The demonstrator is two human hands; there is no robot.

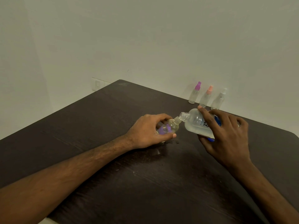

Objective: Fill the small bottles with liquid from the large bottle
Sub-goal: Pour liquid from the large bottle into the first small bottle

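Your left hand [148, 131] is wrapped round a small bottle [171, 126], thumb below and fingers over the top, and rests on the dark table [97, 126]. The bottle is tilted, with its open neck pointing to about 2 o'clock. A purple patch shows through its clear body; what it is cannot be told.

Your right hand [226, 136] grasps the large bottle [195, 123] round its middle. It is tipped over, its open mouth aimed at about 9 o'clock and sitting right at the small bottle's neck. Clear liquid lies along its lower side, and a blue part shows between your fingers.

A few wet marks [173, 141] lie on the table just under your left thumb.

At 1 o'clock from your hands, three spray bottles stand upright in a row by the wall: one with a purple top [195, 93], one with a pink top [206, 97], one with a white top [219, 100]. A wall socket [97, 85] sits at 10 o'clock, behind the table's far corner.
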